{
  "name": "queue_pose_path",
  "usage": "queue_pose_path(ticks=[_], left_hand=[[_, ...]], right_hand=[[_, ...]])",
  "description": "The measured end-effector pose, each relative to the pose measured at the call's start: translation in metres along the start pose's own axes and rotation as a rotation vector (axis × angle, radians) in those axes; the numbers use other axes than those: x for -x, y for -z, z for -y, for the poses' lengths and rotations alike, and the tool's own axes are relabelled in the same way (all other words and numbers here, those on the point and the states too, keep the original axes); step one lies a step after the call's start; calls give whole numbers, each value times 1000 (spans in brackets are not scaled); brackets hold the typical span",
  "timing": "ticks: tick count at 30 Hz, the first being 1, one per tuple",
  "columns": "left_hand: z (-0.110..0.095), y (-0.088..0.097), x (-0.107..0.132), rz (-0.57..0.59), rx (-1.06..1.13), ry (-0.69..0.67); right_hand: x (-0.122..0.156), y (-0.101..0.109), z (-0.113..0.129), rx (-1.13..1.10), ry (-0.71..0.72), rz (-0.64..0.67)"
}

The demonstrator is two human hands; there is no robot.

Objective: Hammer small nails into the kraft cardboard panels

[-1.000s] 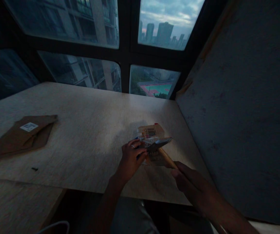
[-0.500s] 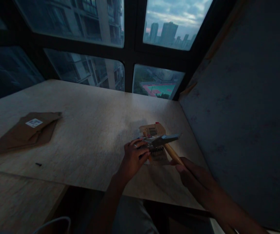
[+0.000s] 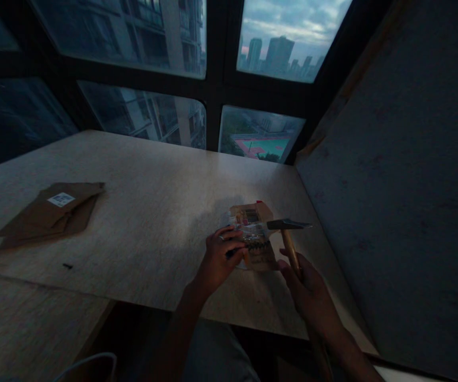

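My right hand [image 3: 306,284] is closed round the wooden handle of a small hammer [image 3: 288,228], whose metal head is raised upright just right of a small brown packet [image 3: 255,241] with clear plastic and a barcode label. My left hand [image 3: 221,254] rests on the packet's left side with its fingers curled, pinching something small and dark that I cannot make out. The packet lies flat on the pale wooden table [image 3: 153,212].
A flat brown paper envelope [image 3: 53,212] with a white label lies at the table's left. A tiny dark bit [image 3: 68,266] sits near the front edge. A grey board wall [image 3: 391,185] rises close on the right. Windows run behind the table.
The hammer has swung up and to the right, from lying across the packet to standing upright beside it. My right hand moved nearer the packet. My left hand stayed put.
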State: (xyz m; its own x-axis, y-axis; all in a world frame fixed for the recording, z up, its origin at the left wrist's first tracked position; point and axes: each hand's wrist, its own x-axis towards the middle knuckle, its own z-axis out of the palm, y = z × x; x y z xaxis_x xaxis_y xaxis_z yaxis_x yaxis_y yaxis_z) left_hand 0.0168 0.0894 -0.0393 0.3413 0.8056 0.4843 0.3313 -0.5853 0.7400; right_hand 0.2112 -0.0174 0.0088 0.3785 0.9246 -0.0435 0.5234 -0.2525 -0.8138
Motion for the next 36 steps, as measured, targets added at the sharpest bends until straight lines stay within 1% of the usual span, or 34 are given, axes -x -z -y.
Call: queue_pose_path(ticks=[4,7,10,14,18,25,36], left_hand=[[4,0,1,-6,77,3],[-2,2,1,0,83,25],[-13,4,-3,17,19,61],[-26,5,-11,87,-101,133],[-27,2,-15,120,-142,174],[-17,0,-14,127,-94,151],[-19,-1,-13,86,-46,149]], right_hand=[[3,-15,-5,-74,-70,-46],[5,-26,-8,-148,-92,-59],[7,-34,-9,-225,-131,-91],[10,-41,-10,-319,-192,-117],[16,-48,-9,-400,-223,-135],[24,-53,-7,-514,-263,-134],[24,-54,-6,-544,-268,-130]])
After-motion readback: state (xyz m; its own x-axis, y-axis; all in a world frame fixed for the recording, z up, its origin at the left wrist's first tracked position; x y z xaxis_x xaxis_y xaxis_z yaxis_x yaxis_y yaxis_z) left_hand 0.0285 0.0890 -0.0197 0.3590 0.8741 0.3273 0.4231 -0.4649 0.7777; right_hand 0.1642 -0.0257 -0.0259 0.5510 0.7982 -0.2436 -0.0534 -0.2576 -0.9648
